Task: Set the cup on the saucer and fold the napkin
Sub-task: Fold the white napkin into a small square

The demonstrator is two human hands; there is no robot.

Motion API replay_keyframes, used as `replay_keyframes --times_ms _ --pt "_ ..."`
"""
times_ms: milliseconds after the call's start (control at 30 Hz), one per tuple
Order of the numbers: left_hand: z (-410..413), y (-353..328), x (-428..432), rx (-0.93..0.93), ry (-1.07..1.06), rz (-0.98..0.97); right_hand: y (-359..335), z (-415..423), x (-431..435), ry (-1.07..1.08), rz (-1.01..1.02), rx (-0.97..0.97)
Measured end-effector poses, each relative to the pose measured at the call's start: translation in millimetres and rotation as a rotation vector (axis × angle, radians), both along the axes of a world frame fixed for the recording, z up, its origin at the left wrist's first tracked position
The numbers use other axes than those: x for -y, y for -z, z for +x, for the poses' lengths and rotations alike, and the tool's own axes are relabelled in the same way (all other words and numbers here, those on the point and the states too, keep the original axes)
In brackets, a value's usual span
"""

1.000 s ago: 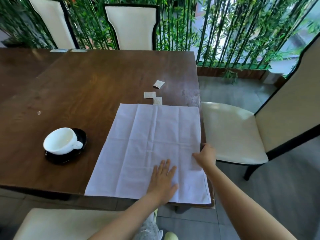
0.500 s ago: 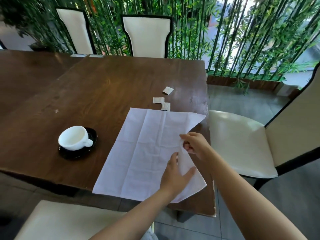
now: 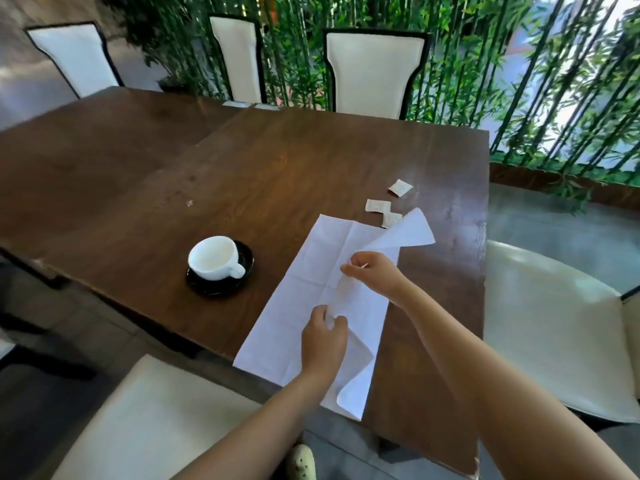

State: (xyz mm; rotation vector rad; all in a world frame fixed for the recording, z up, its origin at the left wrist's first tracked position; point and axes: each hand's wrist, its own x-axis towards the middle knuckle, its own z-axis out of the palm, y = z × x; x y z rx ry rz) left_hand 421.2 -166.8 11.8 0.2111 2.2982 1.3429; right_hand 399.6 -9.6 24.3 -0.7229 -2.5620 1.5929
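Note:
A white cup (image 3: 214, 258) lies tilted on a black saucer (image 3: 242, 282) on the dark wooden table (image 3: 277, 168). To its right a white napkin (image 3: 304, 289) lies on the table with its right side lifted and folded over toward the left. My right hand (image 3: 377, 275) pinches the folded edge near the napkin's middle. My left hand (image 3: 323, 341) pinches the same edge closer to me. The napkin's near corner hangs over the table's front edge.
Three small paper packets (image 3: 379, 206) lie beyond the napkin. Cream chairs stand around the table: one at the right (image 3: 540, 323), one below me (image 3: 156, 420), several at the far side. A bamboo screen (image 3: 519, 64) runs behind.
Both hands took hold of the napkin's right edge and carried it leftward over the cloth. The camera view shifted, so the table sits further right and lower.

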Motion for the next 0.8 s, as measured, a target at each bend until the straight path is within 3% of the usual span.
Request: replay_keyframes --times_ms 333,533,633,800 --pt "-68.7 6.6 51.4 0.342 -0.359 0.067 27.4 -75.5 51.6 -0.181 0.292 0.068" --pt "-101.7 23.3 73.5 0.509 -0.339 0.095 55.8 -101.2 71.0 -0.200 0.336 0.179" --pt "-115.1 31.7 81.0 0.498 -0.305 0.025 68.2 -106.7 68.9 -0.249 0.346 0.214" --pt "-130.2 53.4 97.7 0.316 -0.140 -0.095 80.0 -114.0 46.9 -0.186 0.456 0.283"
